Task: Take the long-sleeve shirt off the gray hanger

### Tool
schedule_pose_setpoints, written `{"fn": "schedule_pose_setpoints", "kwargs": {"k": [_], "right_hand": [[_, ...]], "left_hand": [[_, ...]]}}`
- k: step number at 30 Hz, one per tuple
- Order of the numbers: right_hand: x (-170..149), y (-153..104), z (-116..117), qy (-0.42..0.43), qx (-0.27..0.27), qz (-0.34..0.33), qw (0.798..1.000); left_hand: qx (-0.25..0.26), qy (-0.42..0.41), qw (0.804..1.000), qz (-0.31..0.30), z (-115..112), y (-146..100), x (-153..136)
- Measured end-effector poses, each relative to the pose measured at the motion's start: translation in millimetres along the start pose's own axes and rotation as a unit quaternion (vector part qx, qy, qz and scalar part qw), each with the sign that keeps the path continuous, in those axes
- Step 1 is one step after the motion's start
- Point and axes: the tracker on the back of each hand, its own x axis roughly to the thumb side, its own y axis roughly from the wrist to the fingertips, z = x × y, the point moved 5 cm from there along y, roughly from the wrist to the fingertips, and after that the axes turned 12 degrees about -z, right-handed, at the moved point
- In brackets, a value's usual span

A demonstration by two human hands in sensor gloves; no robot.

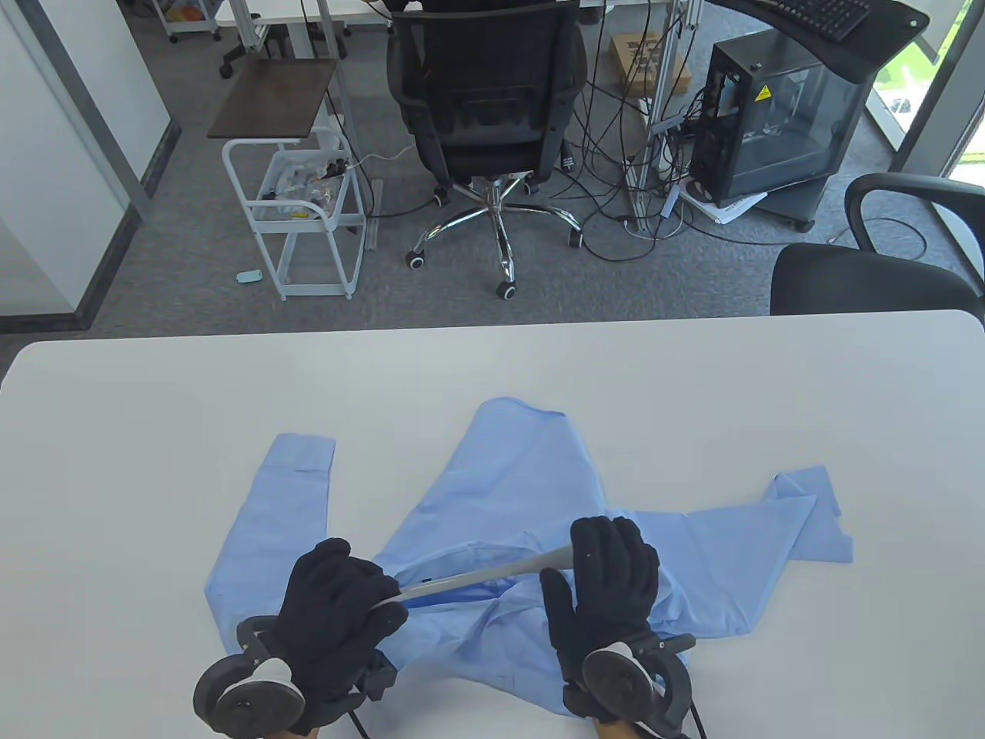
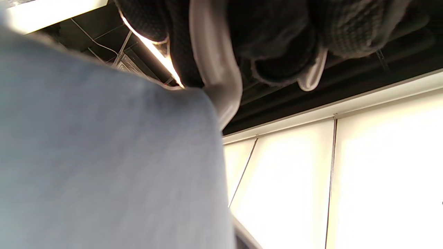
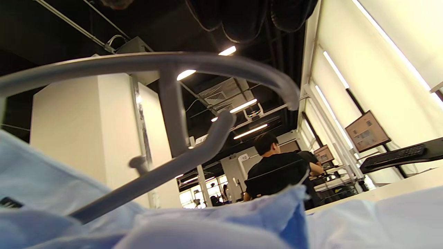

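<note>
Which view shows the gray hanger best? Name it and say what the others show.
The right wrist view: the gray hanger shows its curved arm, stem and lower bar above the blue shirt. The table view shows only one arm between the left hand and right hand. The left wrist view shows a blurred piece.

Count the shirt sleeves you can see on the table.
2. One sleeve lies left of the shirt body, cuff toward the far edge; the other sleeve stretches right, cuff folded.
</note>
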Motion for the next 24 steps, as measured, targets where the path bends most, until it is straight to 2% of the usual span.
{"fn": "schedule_pose_setpoints", "kwargs": {"k": [12,18,21,24], "right_hand": [[25,2,38,0.055,0.119,-0.079,0.988],[25,2,49,0.072,0.147,-0.071,0.984],[20,2,55,0.110,0.153,-0.049,0.981],[16,3,52,0.089,0.137,-0.043,0.986]], "left_hand": [[-0.042,0.059,0.994,-0.086,-19,6,42],[-0.058,0.100,0.984,-0.134,-28,7,68],[-0.060,0.113,0.983,-0.135,-30,7,70],[-0.059,0.120,0.984,-0.117,-25,7,66]]}}
